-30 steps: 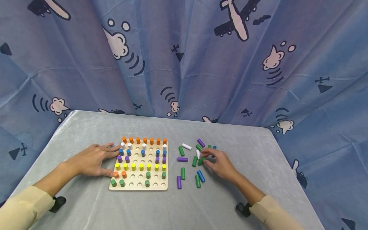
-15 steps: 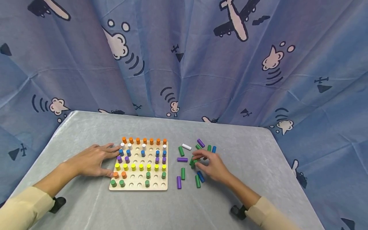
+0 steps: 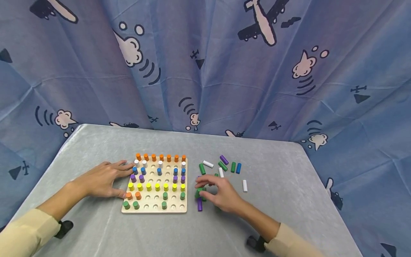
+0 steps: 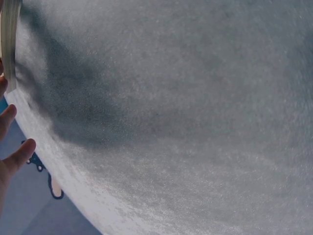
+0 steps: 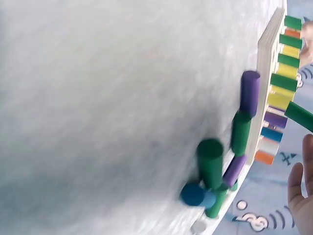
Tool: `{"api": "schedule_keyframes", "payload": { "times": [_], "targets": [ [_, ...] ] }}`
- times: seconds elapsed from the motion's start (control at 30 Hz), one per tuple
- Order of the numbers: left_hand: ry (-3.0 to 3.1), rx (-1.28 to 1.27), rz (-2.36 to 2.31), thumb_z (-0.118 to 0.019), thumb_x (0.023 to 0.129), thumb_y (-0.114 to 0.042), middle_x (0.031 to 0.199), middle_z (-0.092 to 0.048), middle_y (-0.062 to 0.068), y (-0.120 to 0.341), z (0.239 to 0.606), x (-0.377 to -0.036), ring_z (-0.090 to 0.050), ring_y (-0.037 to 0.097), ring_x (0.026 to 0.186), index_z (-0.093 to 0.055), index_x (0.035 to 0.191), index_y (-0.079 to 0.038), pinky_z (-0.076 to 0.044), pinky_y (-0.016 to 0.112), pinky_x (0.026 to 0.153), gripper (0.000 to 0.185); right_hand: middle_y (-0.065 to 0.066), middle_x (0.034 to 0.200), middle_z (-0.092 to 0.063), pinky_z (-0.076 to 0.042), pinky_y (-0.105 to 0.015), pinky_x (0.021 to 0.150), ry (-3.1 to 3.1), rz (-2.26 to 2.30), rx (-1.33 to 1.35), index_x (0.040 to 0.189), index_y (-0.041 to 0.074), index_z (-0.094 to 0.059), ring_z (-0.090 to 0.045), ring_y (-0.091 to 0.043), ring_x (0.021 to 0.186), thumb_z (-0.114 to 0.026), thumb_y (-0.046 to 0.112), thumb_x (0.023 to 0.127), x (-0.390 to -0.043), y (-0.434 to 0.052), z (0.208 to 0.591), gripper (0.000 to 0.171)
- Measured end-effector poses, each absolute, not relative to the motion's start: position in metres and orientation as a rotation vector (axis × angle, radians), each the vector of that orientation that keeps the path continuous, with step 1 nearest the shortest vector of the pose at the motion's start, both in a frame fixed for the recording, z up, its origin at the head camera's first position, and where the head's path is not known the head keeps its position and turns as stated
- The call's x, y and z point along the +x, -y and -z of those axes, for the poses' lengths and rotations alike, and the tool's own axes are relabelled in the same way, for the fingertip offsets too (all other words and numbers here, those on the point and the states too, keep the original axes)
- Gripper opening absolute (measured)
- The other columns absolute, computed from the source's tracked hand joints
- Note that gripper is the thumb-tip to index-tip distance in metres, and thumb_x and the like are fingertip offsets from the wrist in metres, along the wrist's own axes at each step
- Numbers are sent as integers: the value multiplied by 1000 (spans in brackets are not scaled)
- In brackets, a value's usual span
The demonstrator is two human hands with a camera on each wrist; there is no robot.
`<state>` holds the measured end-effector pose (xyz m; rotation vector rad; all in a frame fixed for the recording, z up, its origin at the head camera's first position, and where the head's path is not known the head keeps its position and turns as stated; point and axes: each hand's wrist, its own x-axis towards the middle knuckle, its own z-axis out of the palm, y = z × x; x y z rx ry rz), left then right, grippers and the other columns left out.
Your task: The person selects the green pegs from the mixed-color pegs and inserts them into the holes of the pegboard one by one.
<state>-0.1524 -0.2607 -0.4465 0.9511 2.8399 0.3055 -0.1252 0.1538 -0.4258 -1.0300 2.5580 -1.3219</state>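
Note:
A wooden peg board [image 3: 174, 207] lies on the grey table, holding rows of upright orange, white, blue, purple, yellow and green pegs with several empty holes. My left hand [image 3: 123, 180] rests flat beside the board's left edge, fingers straight and touching it. My right hand [image 3: 201, 191] hovers just right of the board and pinches a green peg [image 3: 198, 193], which shows in the right wrist view as a green peg [image 5: 299, 115] beside my fingers [image 5: 299, 196]. The left wrist view shows only cloth and my fingertips [image 4: 11, 147].
Loose pegs lie right of the board: a white peg [image 3: 208, 164], a purple peg [image 3: 224, 159], green pegs [image 3: 202, 168], a blue peg [image 3: 238, 168], another white peg [image 3: 245, 185] and a purple peg [image 3: 199, 204]. A blue patterned curtain [image 3: 224, 71] hangs behind the table [image 3: 282, 200].
My right hand has moved left from the loose pile toward the board, carrying a green peg. A white peg has rolled out to the right. The left hand has stayed still.

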Motion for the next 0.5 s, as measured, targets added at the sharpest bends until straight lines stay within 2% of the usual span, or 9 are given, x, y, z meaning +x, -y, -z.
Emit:
{"api": "schedule_keyframes", "payload": {
  "times": [0.2,0.5],
  "targets": [
    [-2826,934,-305,-59,77,-79,153,-45,6,261,446,-152,-39,42,139,-59,139,-6,-38,64,100,95,-5,103,-75,-54,-43,85,-2511,1372,-1067,118,4,-66,-69,-14,98,-74,-2,86,-124,-137,424,33],
    [-2813,934,-298,-55,77,-82,154,-44,6,261,444,-153,-39,42,139,-59,139,-7,-38,64,100,97,-3,105,-75,-53,-42,86,-2494,1396,-1090,119,7,-67,-68,-13,99,-74,4,88,-126,-115,419,32]
  ]
}}
